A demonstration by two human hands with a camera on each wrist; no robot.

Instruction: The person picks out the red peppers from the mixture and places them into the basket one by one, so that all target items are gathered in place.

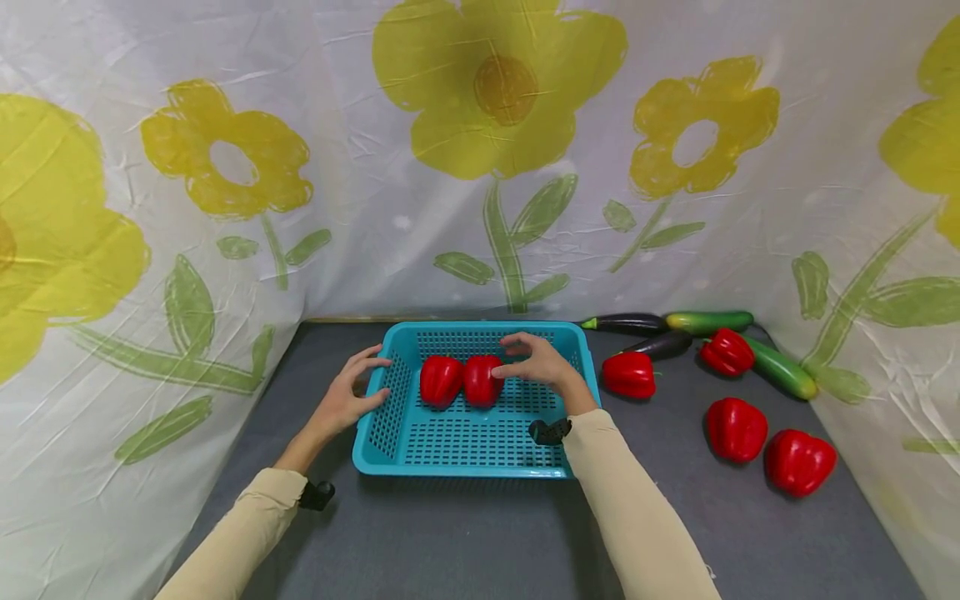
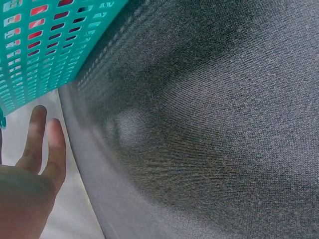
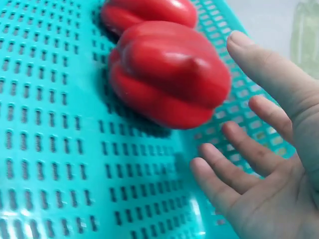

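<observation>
Two red bell peppers lie side by side in a teal plastic basket (image 1: 465,468), a left pepper (image 1: 441,381) and a right pepper (image 1: 481,381). My right hand (image 1: 542,367) is over the basket with its fingers spread. In the right wrist view, a gap shows between those fingers (image 3: 249,144) and the nearer bell pepper (image 3: 167,74). At the basket's left side is my left hand (image 1: 348,398), thumb and fingers apart, its fingertips right at the rim. The left wrist view shows two of its fingers (image 2: 56,144) extended below the basket's perforated wall (image 2: 45,55).
Right of the basket lie several more red bell peppers (image 1: 737,430), dark eggplants (image 1: 622,323) and green cucumbers (image 1: 780,367). Everything rests on a dark grey cloth-covered table (image 1: 450,542). A white curtain (image 1: 360,250) with painted yellow flowers hangs behind and along both sides.
</observation>
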